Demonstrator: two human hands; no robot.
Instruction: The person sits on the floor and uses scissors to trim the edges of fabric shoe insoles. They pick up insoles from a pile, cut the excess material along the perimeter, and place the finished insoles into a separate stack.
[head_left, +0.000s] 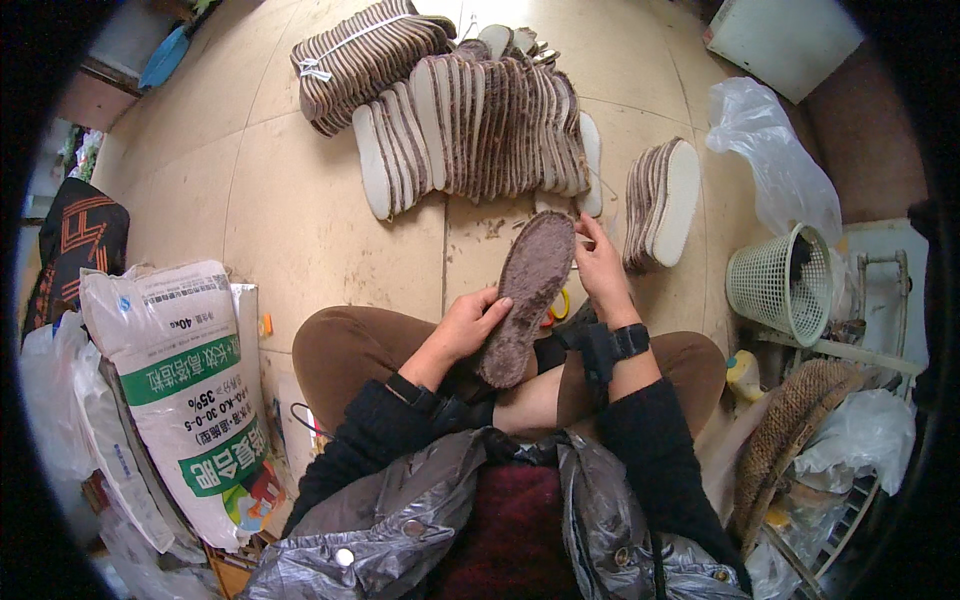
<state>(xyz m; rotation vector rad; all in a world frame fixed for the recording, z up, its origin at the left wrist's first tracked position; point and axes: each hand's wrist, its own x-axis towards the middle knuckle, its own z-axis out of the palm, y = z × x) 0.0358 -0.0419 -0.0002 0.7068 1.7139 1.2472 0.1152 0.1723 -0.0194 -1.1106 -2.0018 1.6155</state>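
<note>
A fuzzy brown insole (530,290) is held upright at a slant in front of my lap, its pile side facing me. My left hand (468,322) grips its lower left edge, the thumb lying on the pile and the fingers hidden behind. At the upper right edge, my right hand (598,264) pinches the insole with its fingertips; whether a thread is also in them is too small to tell. Yellow handles, apparently of scissors (562,304), show partly behind the insole. Beyond it stands a long row of similar insoles (480,125), pale on one side and brown on the other.
A tied bundle of insoles (365,60) lies at the far left, a smaller stack (662,205) to the right. At left stands a white and green sack (180,400). A white plastic basket (780,285), a clear plastic bag (775,150) and a woven brown item (790,440) are at right.
</note>
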